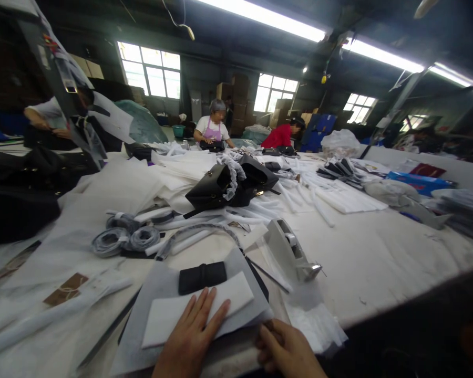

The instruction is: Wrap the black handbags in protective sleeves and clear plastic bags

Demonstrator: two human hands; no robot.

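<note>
My left hand [195,331] lies with fingers stretched out on a folded white foam sheet [230,297]. Under the foam is a sheet of pale tissue paper [144,310], spread over a dark bag [260,278] that shows only at its edges. A small black pouch [202,276] with a band round its middle rests on the paper, just beyond the foam. My right hand [281,346] is closed at the paper's near right corner; what its fingers pinch is hidden. A paper-wrapped handle [199,229] arches behind the pouch.
A grey tape dispenser [289,249] stands right of the bag, beside clear plastic bags [313,320]. Wrapped strap coils [110,241] lie to the left. Farther back are an open black handbag [228,184] and paper stacks [347,195]. Several people work around the table [402,262].
</note>
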